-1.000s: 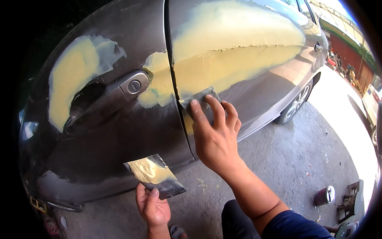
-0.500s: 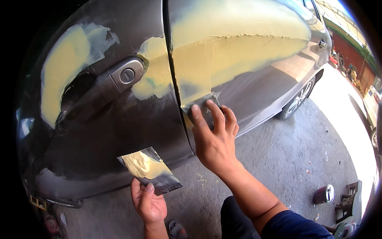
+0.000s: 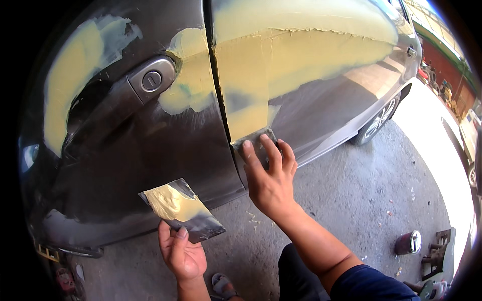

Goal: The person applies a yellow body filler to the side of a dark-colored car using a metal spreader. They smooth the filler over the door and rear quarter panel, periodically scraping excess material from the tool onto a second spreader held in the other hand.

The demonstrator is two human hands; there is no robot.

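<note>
My left hand (image 3: 183,253) pinches the lower edge of a flat dark plate (image 3: 203,230), which carries a thick mound of yellow body filler (image 3: 168,200). My right hand (image 3: 271,173) grips a dark flat spreader (image 3: 258,145), its upper edge pressed to the rear door panel beside the gap between the doors. Above the spreader a smooth strip of filler (image 3: 248,118) runs up into a broad yellow coat (image 3: 311,55). On the front door, more filler surrounds the rear end of the grey door handle (image 3: 145,83), and a curved yellow patch (image 3: 70,80) lies to its left.
The dark car (image 3: 120,170) fills the upper left, its rear wheel (image 3: 376,120) at the right. A can (image 3: 408,243) stands on the concrete floor (image 3: 346,200) near a small wooden stool (image 3: 438,253). A sandalled foot (image 3: 222,285) shows below.
My right hand has drawn the spreader a little down the rear door, lengthening the filler strip. My left hand and its plate have shifted slightly left.
</note>
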